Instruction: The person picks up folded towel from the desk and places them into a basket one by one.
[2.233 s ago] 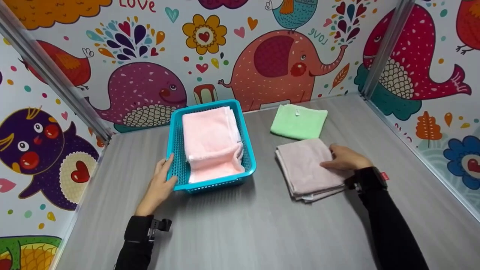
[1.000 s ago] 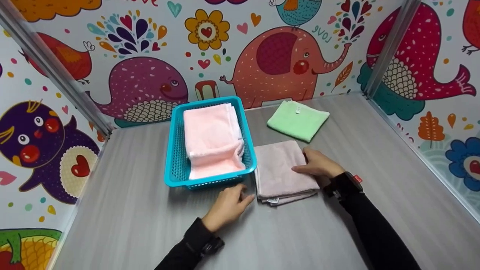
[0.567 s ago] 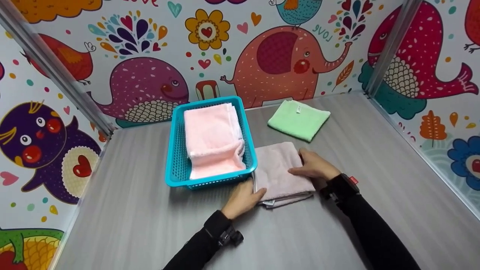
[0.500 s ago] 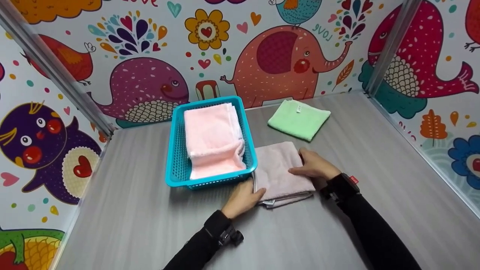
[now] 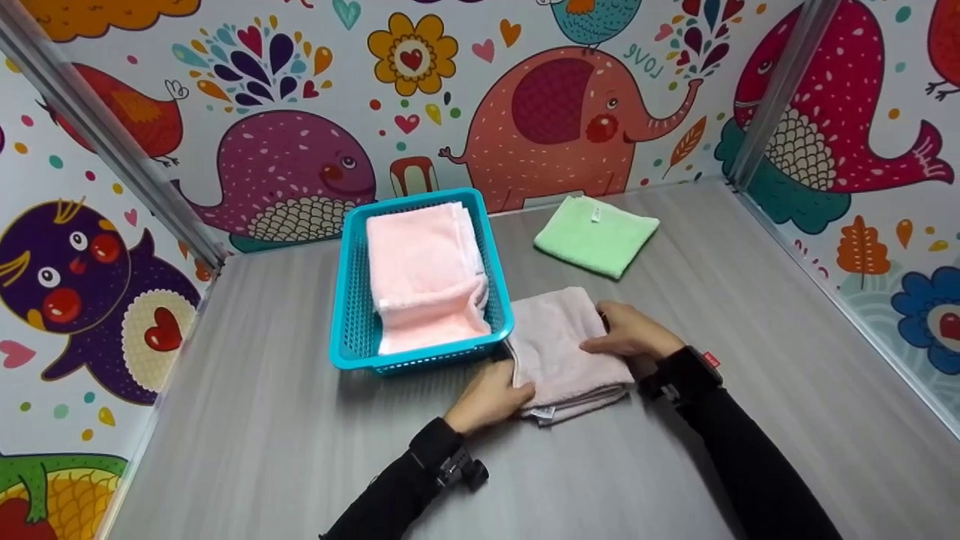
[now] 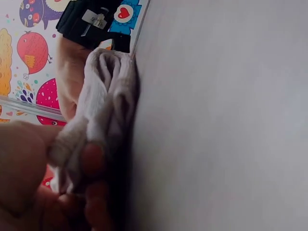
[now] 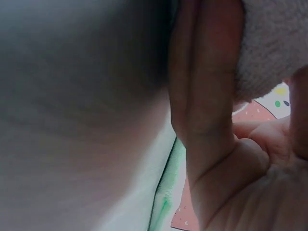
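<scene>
A folded dusty-pink towel [image 5: 562,345] lies in front of me, just right of the teal basket [image 5: 341,300]. My left hand [image 5: 489,396] pinches its near left corner, thumb on top and fingers underneath; the left wrist view shows the towel's folded layers [image 6: 103,101] between them. On the opposite side my right hand [image 5: 634,331] grips the towel's right edge, thumb above and fingers below, as the right wrist view also shows. A small white label [image 5: 541,413] pokes out at the towel's near edge. Inside the basket is a folded light-pink towel [image 5: 420,259], its near part creased.
A folded green towel [image 5: 598,234] lies behind the dusty-pink one, near the back wall. The grey tabletop [image 5: 262,420] is bounded by printed walls [image 5: 285,165] at the back and both sides, with metal posts in the corners.
My left hand has left the basket's rim and taken the dusty-pink towel's near left corner. My right hand has moved that towel left, up against the basket. The towel's top now looks slightly rumpled.
</scene>
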Demonstrator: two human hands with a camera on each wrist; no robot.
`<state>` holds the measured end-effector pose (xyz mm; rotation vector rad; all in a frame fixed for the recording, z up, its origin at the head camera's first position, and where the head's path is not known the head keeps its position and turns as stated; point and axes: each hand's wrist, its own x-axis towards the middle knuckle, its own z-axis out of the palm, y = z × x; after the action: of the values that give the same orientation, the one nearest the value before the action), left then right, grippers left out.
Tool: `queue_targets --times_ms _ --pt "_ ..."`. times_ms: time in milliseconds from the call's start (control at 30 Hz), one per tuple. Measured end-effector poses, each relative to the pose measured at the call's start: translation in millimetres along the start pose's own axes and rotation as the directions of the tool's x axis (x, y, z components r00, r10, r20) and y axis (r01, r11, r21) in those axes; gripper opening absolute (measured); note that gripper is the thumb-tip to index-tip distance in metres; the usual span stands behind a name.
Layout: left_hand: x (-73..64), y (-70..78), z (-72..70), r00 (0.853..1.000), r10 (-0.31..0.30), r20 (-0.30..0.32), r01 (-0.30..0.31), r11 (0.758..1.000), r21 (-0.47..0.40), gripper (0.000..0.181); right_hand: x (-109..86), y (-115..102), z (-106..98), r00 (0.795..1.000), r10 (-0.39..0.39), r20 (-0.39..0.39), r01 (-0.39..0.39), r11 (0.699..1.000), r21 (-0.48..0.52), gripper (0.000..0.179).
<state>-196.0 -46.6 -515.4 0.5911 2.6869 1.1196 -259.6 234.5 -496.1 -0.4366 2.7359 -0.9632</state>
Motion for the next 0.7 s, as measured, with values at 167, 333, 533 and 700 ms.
queue_targets --times_ms 167,333,533,700 --pt "-1.6 5.0 1.1 0.999 0.048 -0.009 -0.048 0.999 0.013 0.017 -4.9 -3.6 -8.0 0.999 -0.033 0.016 0.033 0.999 0.017 0.052" --pt "-0.2 18.9 1.9 0.989 0.144 -0.045 -0.144 0.99 0.008 0.02 -22.3 -13.7 -38.8 0.998 -0.067 -0.005 0.067 0.995 0.075 0.06" --pt "2.9 38.8 -2.1 0.913 0.383 -0.138 -0.388 0.922 -0.006 0.023 -58.7 -47.3 -89.2 0.985 -0.131 -0.108 0.141 0.986 0.09 0.052" --pt "-0.2 46.4 -30.7 0.819 0.524 -0.235 -0.514 0.851 0.106 0.022 -67.4 -79.9 -98.8 0.967 -0.137 -0.214 0.174 0.971 0.165 0.053"
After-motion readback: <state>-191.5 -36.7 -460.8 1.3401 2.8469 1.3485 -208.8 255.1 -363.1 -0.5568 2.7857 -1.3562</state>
